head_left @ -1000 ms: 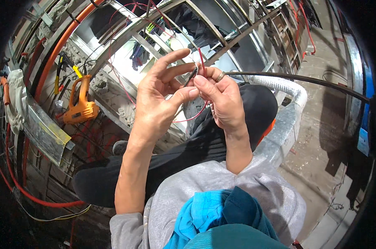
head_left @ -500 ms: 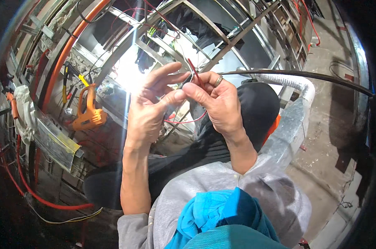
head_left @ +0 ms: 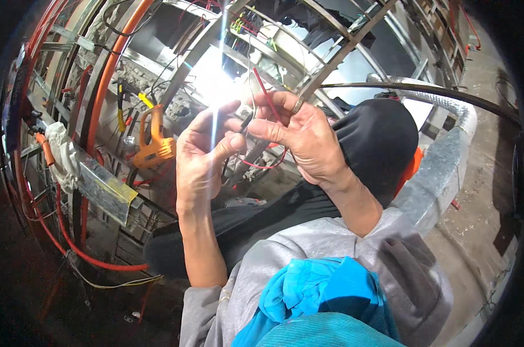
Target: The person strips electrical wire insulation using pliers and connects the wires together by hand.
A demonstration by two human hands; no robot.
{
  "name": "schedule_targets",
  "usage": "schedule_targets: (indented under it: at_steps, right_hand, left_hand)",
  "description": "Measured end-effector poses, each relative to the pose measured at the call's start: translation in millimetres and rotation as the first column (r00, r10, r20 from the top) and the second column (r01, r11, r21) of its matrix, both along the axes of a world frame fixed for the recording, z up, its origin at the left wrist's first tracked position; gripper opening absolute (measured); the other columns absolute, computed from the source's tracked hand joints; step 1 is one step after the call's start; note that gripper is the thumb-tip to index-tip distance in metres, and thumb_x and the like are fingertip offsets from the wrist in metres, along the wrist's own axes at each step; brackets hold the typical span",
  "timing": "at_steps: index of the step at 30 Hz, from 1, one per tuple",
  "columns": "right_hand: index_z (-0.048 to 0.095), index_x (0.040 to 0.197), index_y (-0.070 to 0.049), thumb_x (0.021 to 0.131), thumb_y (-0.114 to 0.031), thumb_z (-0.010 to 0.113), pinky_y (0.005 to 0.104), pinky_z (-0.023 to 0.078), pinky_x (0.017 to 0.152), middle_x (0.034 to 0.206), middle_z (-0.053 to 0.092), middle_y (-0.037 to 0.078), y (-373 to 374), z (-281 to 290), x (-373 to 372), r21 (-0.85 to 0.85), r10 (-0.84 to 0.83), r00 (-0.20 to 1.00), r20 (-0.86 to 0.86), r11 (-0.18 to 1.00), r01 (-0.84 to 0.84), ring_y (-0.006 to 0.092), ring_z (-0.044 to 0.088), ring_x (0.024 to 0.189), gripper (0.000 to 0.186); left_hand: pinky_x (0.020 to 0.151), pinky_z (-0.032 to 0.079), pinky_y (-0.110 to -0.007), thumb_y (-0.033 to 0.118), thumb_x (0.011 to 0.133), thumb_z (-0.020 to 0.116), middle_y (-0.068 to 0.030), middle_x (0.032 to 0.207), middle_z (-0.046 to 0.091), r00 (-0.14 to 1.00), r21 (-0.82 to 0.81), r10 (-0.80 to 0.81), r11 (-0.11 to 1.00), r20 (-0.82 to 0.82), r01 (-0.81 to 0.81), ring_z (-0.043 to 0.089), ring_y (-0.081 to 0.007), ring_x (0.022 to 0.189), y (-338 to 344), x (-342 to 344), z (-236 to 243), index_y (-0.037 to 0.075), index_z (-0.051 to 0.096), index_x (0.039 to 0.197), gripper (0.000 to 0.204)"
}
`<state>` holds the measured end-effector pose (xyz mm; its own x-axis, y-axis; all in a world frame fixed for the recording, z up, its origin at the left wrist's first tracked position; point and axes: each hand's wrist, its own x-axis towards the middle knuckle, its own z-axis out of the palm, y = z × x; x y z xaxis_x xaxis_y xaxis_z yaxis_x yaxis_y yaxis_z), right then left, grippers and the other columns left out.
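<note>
Pinching a red wire between thumb and fingers of the right hand, upper centre of the frame, tip pointing up. Holding the left hand just beside, fingers loosely spread and thumb close to a black wire; cannot tell whether gripped. Visible at left of the frame: an orange tool, near an orange pipe. Visible at right: a silvery duct.

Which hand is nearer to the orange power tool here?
Left. The left hand is to the right of the orange power tool in the picture, not touching it; the right hand, holding a red wire, is farther right.
</note>
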<state>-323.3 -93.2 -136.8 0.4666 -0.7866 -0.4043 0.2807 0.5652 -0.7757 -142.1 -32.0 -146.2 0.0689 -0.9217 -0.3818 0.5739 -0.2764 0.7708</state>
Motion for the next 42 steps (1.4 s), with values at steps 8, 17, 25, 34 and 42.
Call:
schedule_targets:
  at_steps: [8,17,25,34,42]
  right_hand:
    - [0.064,0.127,-0.002,0.089,-0.001,0.081,0.0187,0.051,0.083,0.098,0.062,-0.004,10,-12,22,0.010,-0.011,0.997,-0.082,1.000,0.012,0.0033,0.059,0.089,0.043]
    - [0.062,0.129,-0.002,0.092,-0.005,0.079,0.0143,0.051,0.078,0.099,0.060,-0.005,21,-27,47,-0.020,0.008,0.989,-0.144,1.000,-0.011,0.0001,0.057,0.087,0.041]
    - [0.060,0.130,0.002,0.093,-0.006,0.078,0.0183,0.057,0.065,0.108,0.067,0.000,31,-27,56,-0.068,0.037,0.989,-0.146,0.997,-0.047,0.0036,0.064,0.083,0.043]
    - [0.061,0.127,0.001,0.094,-0.004,0.076,0.0223,0.061,0.059,0.106,0.071,0.005,39,-29,65,0.172,-0.038,0.994,0.101,0.985,0.020,0.0080,0.068,0.082,0.036]
    - [0.063,0.127,0.000,0.095,-0.005,0.076,0.0235,0.060,0.074,0.107,0.071,0.004,39,-27,65,0.093,0.023,1.000,-0.015,0.995,-0.021,0.0108,0.069,0.088,0.035]
  left_hand:
    - [0.069,0.059,-0.028,0.007,0.095,0.076,-0.0078,0.093,0.074,0.996,0.120,0.002,0.993,0.094,-0.013,0.070,-0.0135,0.075,14,8,-5,-0.004,0.071,0.110,0.020]
    - [0.077,0.065,-0.031,0.007,0.102,0.067,-0.0130,0.107,0.073,0.946,0.048,0.148,0.984,0.289,-0.169,0.074,-0.0177,0.087,33,1,-10,-0.006,0.064,0.118,0.021]
    - [0.068,0.064,-0.030,0.014,0.103,0.067,-0.0124,0.102,0.072,0.965,0.130,0.093,0.983,0.245,-0.128,0.076,-0.0193,0.082,52,14,-9,-0.005,0.063,0.119,0.024]
    - [0.063,0.066,-0.033,0.014,0.102,0.069,-0.0085,0.093,0.071,0.974,0.131,0.177,0.972,0.144,-0.196,0.074,-0.0164,0.072,61,12,-5,-0.002,0.063,0.116,0.023]
    - [0.063,0.065,-0.032,0.014,0.101,0.071,-0.0087,0.092,0.071,0.972,0.154,0.178,0.967,0.150,-0.201,0.074,-0.0176,0.073,64,17,-1,-0.004,0.065,0.117,0.026]
